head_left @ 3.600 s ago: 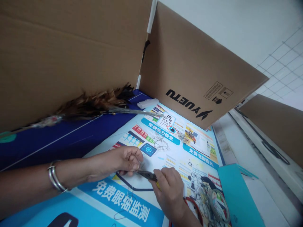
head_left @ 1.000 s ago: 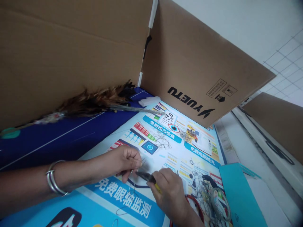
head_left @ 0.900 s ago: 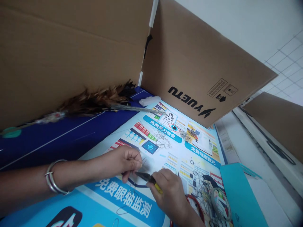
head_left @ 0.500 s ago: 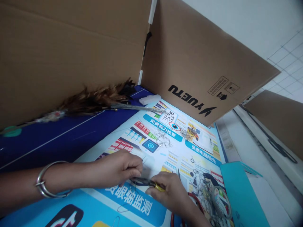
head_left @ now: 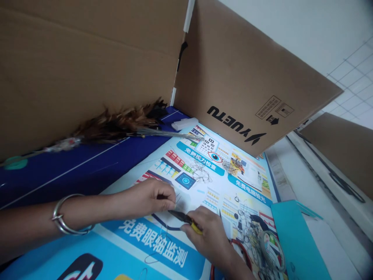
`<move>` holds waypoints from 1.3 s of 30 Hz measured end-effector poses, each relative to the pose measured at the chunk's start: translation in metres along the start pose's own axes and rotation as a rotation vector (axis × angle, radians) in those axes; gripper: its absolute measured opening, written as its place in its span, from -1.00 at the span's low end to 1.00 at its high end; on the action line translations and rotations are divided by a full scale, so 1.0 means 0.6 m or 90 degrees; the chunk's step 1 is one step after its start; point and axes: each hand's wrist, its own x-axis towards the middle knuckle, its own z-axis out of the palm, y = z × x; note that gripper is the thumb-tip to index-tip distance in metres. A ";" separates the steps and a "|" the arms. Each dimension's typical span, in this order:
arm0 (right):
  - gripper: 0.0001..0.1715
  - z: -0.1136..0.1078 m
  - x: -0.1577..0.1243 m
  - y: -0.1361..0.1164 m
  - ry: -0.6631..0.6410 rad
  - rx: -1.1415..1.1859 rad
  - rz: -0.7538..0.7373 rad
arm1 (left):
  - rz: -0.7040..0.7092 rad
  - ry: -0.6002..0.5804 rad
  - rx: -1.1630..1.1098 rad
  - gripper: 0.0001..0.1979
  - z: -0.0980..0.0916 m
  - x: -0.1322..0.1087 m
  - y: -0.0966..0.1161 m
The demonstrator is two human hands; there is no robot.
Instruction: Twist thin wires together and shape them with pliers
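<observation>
You were apparently shaping thin wire [head_left: 178, 198] with pliers [head_left: 186, 219].
Your left hand [head_left: 154, 199] pinched it, your right hand [head_left: 208, 227] clenched the tool; steadiness seemed needed next.

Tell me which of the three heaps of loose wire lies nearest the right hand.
The largest heap, just right of the right hand; the two smaller heaps lie farther back on the poster, near its printed eye.

It looks like a craft workshop: black-and-yellow pliers [head_left: 186, 220], tangled silver wires [head_left: 255, 249] and tall brown cardboard walls [head_left: 233, 77].
</observation>
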 end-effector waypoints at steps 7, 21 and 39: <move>-0.83 0.020 -0.005 0.006 0.112 -0.055 -0.033 | -0.059 0.034 0.029 -0.72 0.000 0.007 -0.004; -0.84 0.016 -0.002 -0.001 0.217 -0.123 -0.108 | -0.058 0.022 -0.068 -0.70 -0.002 0.008 -0.003; -0.69 0.000 -0.014 -0.005 0.191 -0.469 -0.246 | -0.180 0.000 -0.343 -0.60 0.014 0.009 -0.018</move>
